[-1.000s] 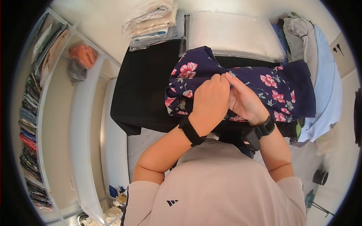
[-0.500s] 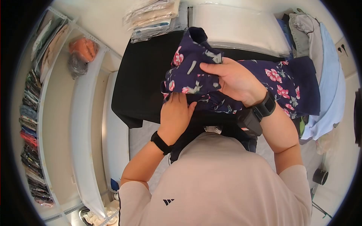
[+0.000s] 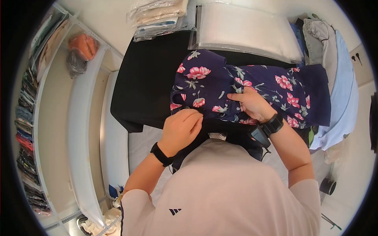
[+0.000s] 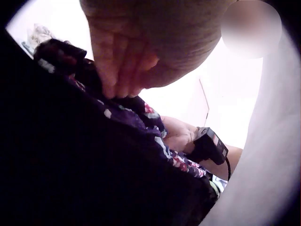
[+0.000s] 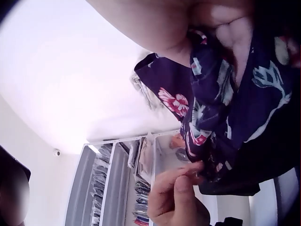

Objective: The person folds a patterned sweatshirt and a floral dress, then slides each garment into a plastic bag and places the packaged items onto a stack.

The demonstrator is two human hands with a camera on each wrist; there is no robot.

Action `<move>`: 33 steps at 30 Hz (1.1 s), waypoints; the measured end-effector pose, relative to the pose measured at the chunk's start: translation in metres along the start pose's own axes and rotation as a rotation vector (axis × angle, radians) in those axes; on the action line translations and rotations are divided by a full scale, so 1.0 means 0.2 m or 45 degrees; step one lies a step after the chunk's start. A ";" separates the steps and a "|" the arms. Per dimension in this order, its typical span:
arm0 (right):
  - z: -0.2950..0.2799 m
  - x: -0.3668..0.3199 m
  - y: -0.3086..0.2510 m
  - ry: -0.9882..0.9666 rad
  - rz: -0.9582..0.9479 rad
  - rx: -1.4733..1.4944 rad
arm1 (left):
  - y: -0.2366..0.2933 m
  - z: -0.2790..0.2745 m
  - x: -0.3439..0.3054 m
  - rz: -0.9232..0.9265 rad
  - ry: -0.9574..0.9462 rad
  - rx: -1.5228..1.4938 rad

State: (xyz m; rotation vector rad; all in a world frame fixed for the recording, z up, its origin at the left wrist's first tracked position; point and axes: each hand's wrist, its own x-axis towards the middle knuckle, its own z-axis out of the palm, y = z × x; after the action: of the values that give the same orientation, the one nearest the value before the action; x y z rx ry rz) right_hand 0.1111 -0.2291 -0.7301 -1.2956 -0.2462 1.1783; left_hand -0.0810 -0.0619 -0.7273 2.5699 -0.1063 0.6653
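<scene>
A navy garment [image 3: 275, 84] with pink flowers lies lengthwise on a black-covered table [image 3: 138, 82], gathered across its middle. My right hand [image 3: 254, 106] grips those gathers at the near edge, thumb on top and fingers tucked under the cloth. At the garment's near left corner, my left hand [image 3: 182, 128] pinches the edge with bent fingers. The right wrist view shows the left thumb and forefinger [image 5: 181, 188] close together at the cloth. Seen from the left wrist, the left fingertips [image 4: 120, 89] meet the edge of the floral fabric [image 4: 127, 115].
Plastic-wrapped folded clothes [image 3: 161, 19] are stacked at the back left of the table, beside a pile of clear plastic bags [image 3: 248, 31]. Loose clothes [image 3: 342, 90] hang over the right end. Shelves [image 3: 84, 137] with bagged garments [image 3: 29, 145] stand at the left.
Both hands were together over the garment's middle, then parted. The left part of the garment was lifted by the right hand and now lies flat; the left hand stays at its near left corner.
</scene>
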 end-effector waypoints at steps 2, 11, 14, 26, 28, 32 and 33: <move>0.02 -0.03 -0.02 0.020 -0.005 -0.068 | 0.00 -0.04 0.02 0.082 0.181 0.097; 0.05 -0.18 -0.41 0.268 -0.310 -1.388 | -0.10 0.04 0.06 -0.163 -0.110 0.248; 0.14 -0.06 -0.55 0.439 -0.919 -1.736 | -0.11 0.05 0.07 -0.125 -0.073 0.313; 0.19 0.58 -0.47 0.295 -1.064 -1.985 | -0.10 0.05 0.05 -0.125 -0.051 0.406; 0.11 0.64 -0.47 0.192 -0.786 -1.725 | -0.11 0.06 0.04 -0.121 -0.048 0.403; 0.02 0.71 -0.36 0.280 -0.511 -1.437 | -0.12 0.06 0.04 -0.106 -0.048 0.401; 0.00 0.73 -0.37 0.282 -0.509 -1.435 | -0.12 0.06 0.05 -0.105 -0.050 0.400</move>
State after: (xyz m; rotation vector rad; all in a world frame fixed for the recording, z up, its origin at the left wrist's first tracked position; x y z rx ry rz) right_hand 0.2162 -0.1035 -0.7344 -2.1833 -1.0520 0.4918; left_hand -0.0630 -0.0461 -0.7429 2.8701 0.0991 0.6438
